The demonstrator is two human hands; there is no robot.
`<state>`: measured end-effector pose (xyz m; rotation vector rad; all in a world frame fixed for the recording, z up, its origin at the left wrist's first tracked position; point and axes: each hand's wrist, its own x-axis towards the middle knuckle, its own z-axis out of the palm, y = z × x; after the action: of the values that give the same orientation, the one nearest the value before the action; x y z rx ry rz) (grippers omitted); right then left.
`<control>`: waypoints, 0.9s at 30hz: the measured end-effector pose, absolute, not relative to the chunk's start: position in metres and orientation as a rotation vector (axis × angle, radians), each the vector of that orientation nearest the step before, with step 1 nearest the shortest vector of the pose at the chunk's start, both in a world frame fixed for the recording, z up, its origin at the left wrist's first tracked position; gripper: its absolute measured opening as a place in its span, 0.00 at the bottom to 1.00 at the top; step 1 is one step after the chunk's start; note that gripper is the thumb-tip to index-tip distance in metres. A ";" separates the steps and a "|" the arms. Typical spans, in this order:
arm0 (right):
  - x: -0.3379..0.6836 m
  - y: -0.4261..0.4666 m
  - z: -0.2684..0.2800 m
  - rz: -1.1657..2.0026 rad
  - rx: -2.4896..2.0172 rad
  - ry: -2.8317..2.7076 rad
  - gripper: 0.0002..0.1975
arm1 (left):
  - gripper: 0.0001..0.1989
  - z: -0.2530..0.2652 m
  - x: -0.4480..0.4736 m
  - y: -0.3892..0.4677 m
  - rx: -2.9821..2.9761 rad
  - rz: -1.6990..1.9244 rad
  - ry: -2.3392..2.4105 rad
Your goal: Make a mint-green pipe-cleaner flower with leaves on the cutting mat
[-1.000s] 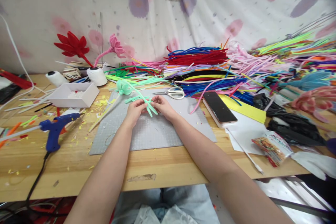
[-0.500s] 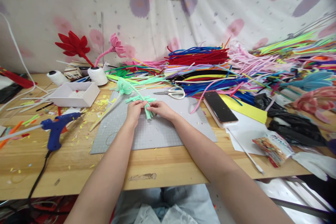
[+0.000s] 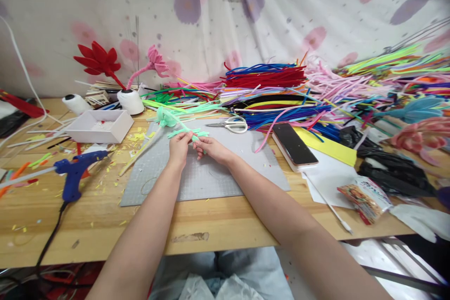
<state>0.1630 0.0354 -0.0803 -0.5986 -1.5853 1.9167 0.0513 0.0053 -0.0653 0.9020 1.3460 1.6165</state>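
Over the grey cutting mat (image 3: 225,183) my two hands meet, fingers pinched together. My left hand (image 3: 180,147) grips mint-green pipe cleaners (image 3: 197,132), cut short, whose ends stick out past the fingertips. From the right, my right hand (image 3: 213,148) closes on the same pieces; its fingers partly hide them. Just beyond lies a mint-green pipe-cleaner flower (image 3: 166,117), its stem slanting down towards my hands. White-handled scissors (image 3: 236,124) rest on the mat behind my right hand.
A blue glue gun (image 3: 75,173) and a white box (image 3: 100,126) are on the left among yellow scraps. Piles of coloured pipe cleaners (image 3: 265,76) line the back. A phone (image 3: 295,144), a snack packet (image 3: 365,199) and a black bag (image 3: 397,176) lie on the right.
The mint-green bundle hung down between my hands before; now its lower ends are tucked out of sight behind my fingers. My right hand has shifted slightly and its fingers are curled more.
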 end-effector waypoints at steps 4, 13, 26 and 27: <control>0.157 0.032 -0.082 1.916 -0.578 -1.569 0.17 | 0.08 -0.066 0.044 0.005 1.190 1.739 1.649; 0.159 0.033 -0.093 1.737 -0.654 -1.450 0.15 | 0.13 -0.071 0.057 0.004 1.084 1.479 1.269; 0.167 0.043 -0.083 1.493 -0.912 -1.256 0.18 | 0.11 -0.069 0.049 0.004 0.948 1.359 1.188; 0.170 0.046 -0.081 1.493 -0.887 -1.224 0.17 | 0.12 -0.068 0.052 0.002 0.973 1.275 1.176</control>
<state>0.1700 0.0463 -0.0809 -0.8873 -1.2240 1.4930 0.0518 0.0016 -0.0677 0.9727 1.1760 1.2750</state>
